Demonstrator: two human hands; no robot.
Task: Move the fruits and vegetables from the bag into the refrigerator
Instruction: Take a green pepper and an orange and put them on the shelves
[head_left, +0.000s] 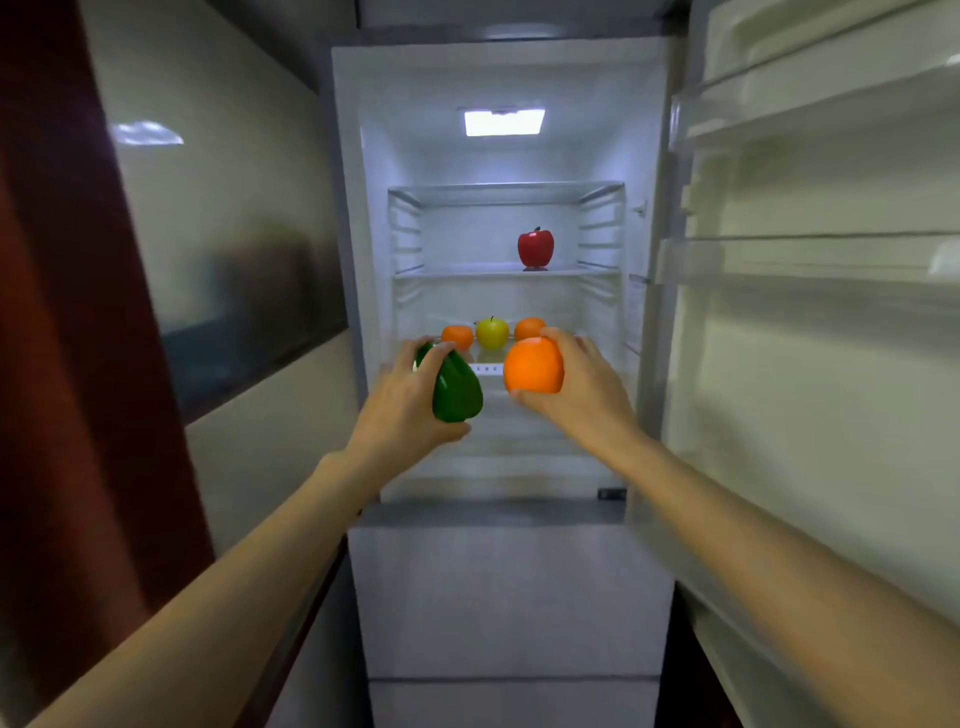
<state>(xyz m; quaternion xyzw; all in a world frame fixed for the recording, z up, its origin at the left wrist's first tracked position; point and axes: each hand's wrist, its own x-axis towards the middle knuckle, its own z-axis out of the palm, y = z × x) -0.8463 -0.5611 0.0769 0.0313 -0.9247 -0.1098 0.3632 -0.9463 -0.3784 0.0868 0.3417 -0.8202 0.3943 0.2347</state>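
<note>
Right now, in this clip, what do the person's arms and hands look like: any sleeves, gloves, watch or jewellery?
Both forearms are bare for as far as the head view shows them; no sleeve edge enters the picture. The left hand and the right hand wear no gloves. No watch, bracelet or ring shows on either wrist or on the fingers that are visible. The picture is slightly blurred, so fine marks cannot be ruled out.

Single head-worn wide-angle view, facing forward and slightly down into the open white refrigerator (498, 156), close enough that both outstretched forearms reach its lit shelves. The open white refrigerator door (810, 312) fills the right edge; frame margins curve. No second view.
</note>
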